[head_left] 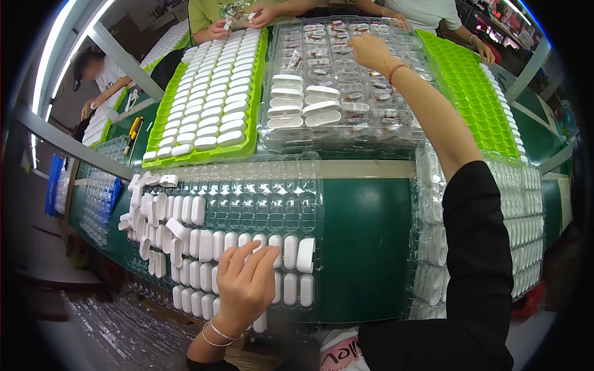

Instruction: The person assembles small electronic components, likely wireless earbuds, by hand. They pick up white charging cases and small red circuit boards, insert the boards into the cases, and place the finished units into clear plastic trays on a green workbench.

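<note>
My left hand (247, 281) is over a clear tray (260, 213) of white oval cases, its fingers bent and slightly apart above a row of cases (205, 246). I see nothing held in it, though its underside is hidden. My right hand (371, 52) reaches far forward over a stack of clear blister trays (371, 133). Its fingertips are pinched together above the compartments, which contain small parts; whatever they grip is too small to make out. Several opened white cases (288, 102) lie on the near left of that stack.
Loose white cases (145, 210) are heaped at the left. A green tray (260, 93) full of white cases stands behind, another green tray (476, 93) at far right. Stacked clear trays (520, 216) stand right. Co-workers' hands (263, 13) work across the green table (365, 247). Yellow-handled tool (134, 127) lies left.
</note>
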